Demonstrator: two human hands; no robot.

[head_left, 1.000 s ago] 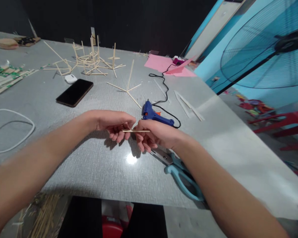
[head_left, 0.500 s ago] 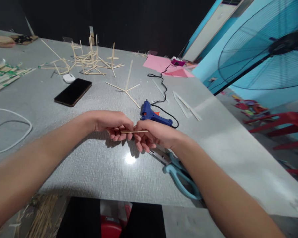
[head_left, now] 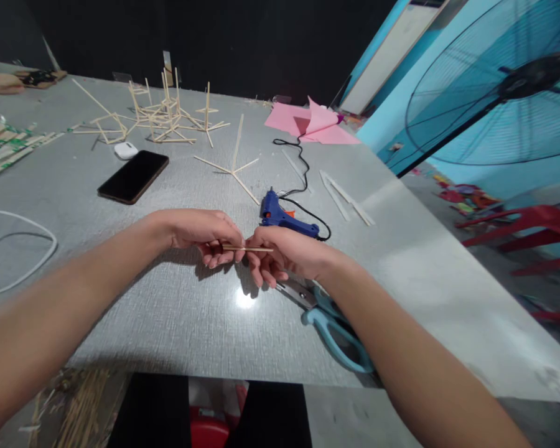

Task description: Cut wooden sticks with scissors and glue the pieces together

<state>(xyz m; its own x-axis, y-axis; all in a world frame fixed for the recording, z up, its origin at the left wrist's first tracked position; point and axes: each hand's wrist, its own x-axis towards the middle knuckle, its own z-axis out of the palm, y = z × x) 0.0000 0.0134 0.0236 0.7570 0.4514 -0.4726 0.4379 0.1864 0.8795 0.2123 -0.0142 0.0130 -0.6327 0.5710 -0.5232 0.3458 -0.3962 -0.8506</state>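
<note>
My left hand [head_left: 205, 235] and my right hand [head_left: 284, 254] meet above the grey table [head_left: 177, 311], both pinching a thin wooden stick [head_left: 247, 249] held level between them. Fingers of both hands are curled round the stick's ends. Just behind my right hand lies a blue glue gun [head_left: 284, 216] with a black cord. Teal-handled scissors [head_left: 329, 317] lie on the table under my right wrist.
A black phone [head_left: 133, 176] and a small white case [head_left: 126, 150] lie at the left. Stick frameworks [head_left: 168, 115] stand at the back, a flat stick figure [head_left: 233, 165] nearer. Pink paper [head_left: 312, 124], a white cable loop [head_left: 14, 249], a fan [head_left: 494, 93] at right.
Both hands have stayed together on the stick, shifting slightly left in view. The pink paper at the back has lifted up into a fold.
</note>
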